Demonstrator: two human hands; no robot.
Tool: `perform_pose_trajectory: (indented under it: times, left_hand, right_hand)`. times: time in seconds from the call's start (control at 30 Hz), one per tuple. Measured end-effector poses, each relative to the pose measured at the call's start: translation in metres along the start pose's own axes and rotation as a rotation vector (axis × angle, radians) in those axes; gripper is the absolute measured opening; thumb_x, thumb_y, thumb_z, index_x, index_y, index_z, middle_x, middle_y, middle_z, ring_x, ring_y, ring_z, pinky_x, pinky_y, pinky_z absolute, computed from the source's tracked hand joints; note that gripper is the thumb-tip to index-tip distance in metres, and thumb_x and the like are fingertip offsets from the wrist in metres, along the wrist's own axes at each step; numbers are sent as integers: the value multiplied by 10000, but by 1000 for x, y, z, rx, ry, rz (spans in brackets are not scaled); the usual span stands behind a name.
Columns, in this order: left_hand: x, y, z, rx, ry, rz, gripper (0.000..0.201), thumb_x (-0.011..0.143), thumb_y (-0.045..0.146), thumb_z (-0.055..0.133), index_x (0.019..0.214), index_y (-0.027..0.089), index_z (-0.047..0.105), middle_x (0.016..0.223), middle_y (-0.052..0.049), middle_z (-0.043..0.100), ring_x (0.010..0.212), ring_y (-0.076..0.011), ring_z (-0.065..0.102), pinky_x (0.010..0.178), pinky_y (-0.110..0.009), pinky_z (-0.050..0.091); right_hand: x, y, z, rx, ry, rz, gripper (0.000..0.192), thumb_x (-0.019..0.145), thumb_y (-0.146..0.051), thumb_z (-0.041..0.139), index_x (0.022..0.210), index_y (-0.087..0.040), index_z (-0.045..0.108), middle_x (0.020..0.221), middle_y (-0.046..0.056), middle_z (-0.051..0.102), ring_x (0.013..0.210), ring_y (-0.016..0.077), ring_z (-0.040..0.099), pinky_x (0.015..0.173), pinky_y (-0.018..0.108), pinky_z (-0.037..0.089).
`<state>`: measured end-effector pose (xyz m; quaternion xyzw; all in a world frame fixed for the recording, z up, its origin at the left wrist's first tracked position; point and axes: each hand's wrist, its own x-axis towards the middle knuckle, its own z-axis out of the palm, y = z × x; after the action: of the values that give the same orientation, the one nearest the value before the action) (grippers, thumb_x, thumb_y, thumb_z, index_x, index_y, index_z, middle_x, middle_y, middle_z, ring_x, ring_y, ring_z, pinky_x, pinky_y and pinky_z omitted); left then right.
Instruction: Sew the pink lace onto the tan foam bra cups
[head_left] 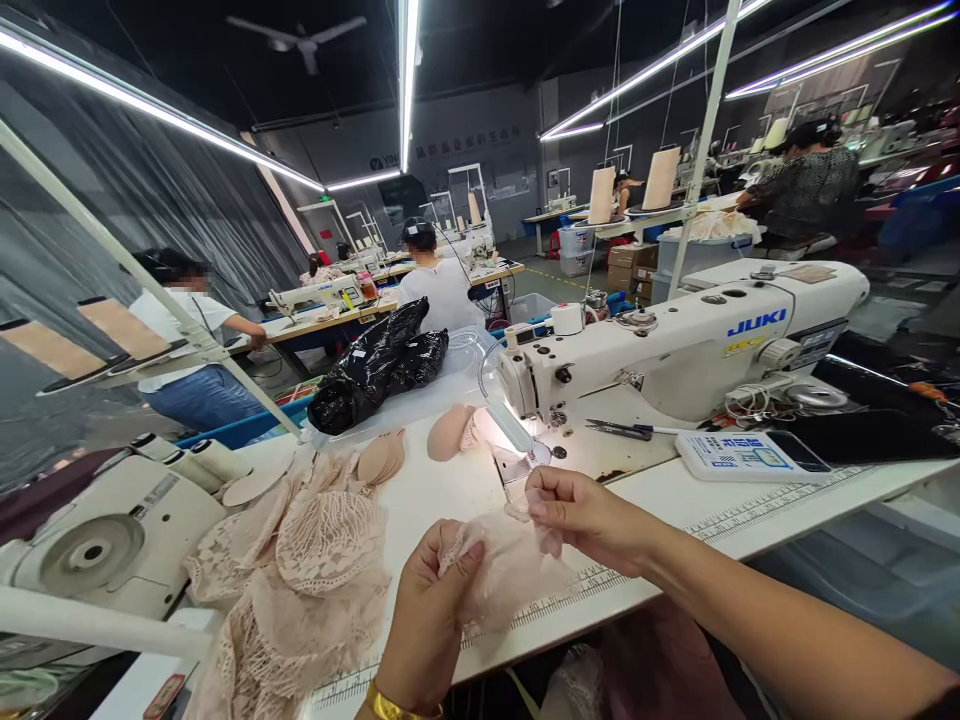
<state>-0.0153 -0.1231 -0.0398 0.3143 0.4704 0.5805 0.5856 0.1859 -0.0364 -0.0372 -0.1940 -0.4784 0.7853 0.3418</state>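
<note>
My left hand (429, 610) and my right hand (581, 515) both pinch a small piece of sheer pink lace fabric (510, 570) over the front of the white sewing table (442, 500). The left hand grips its near left edge; the right hand holds its upper edge near the needle area of the white JUKI sewing machine (675, 345). A gold bangle sits on my left wrist.
A pile of pink lace pieces (300, 580) lies left of my hands. Beige bra cups (450, 432) and a black plastic bag (375, 365) sit behind. Scissors (619, 429), a control panel (739, 455), another machine (112, 530) at left. Other people sew at far tables.
</note>
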Motion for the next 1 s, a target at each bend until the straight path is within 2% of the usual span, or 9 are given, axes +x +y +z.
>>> perform_pose_trajectory:
  times: [0.1,0.2,0.27,0.37,0.47,0.63,0.73,0.83,1.0]
  left_hand:
    - [5,3,-11,146,-119,-30,467,746,449,877,773,208,478,702,50,549,613,-104,512,577,-203,425]
    - [26,26,-29,691,-221,90,376,864,550,720,912,209,568,770,15,615,657,-140,578,583,-226,457]
    - [51,51,-45,1255,-28,297,347,932,505,634,1095,199,629,952,-47,704,821,-197,666,714,-291,542]
    - [96,86,-73,1506,243,343,272,977,333,613,1173,149,650,1239,-150,672,1198,-317,610,1002,-459,501]
    - [131,101,-95,1655,373,280,312,1004,332,628,1263,158,630,1312,-123,637,1174,-285,631,995,-504,536]
    - [153,93,-112,1796,413,215,354,1000,365,650,1298,175,617,1305,-101,641,1100,-249,665,929,-470,587]
    - [155,97,-109,1787,423,260,223,986,325,649,1120,150,682,1165,-101,696,1063,-261,672,921,-458,569]
    - [149,110,-96,1690,477,366,190,946,317,583,844,176,658,940,-120,726,1023,-324,673,856,-437,539]
    - [108,109,-60,1380,343,441,325,860,498,538,984,210,625,879,-61,752,809,-241,707,678,-318,543]
  right_hand:
    - [7,6,-3,20,77,1,490,751,-552,866,822,-210,524,728,-76,467,529,65,391,550,240,345]
    - [19,21,-14,-243,202,-18,460,801,-583,800,821,-220,518,683,-83,418,521,79,320,505,241,261]
    - [27,32,-22,-493,235,-59,386,869,-555,733,840,-219,544,655,-80,406,553,105,351,524,252,275]
    - [31,44,-29,-637,180,-110,295,951,-504,634,924,-220,561,694,-55,486,630,140,449,593,279,372]
    - [31,46,-33,-590,149,-114,292,972,-510,599,988,-222,550,743,-36,557,697,169,545,674,315,444]
    - [31,38,-36,-526,195,-115,283,958,-469,620,1060,-211,564,724,-34,620,749,191,629,723,325,425]
    - [33,36,-38,-449,206,-100,293,910,-428,672,1070,-203,576,727,-30,646,743,194,656,655,303,412]
    - [34,36,-40,-382,240,-80,296,875,-389,700,1069,-199,581,747,-19,678,747,195,672,611,282,414]
    - [32,35,-41,-290,251,-81,413,863,-516,713,1081,-192,580,865,26,728,748,181,686,637,286,460]
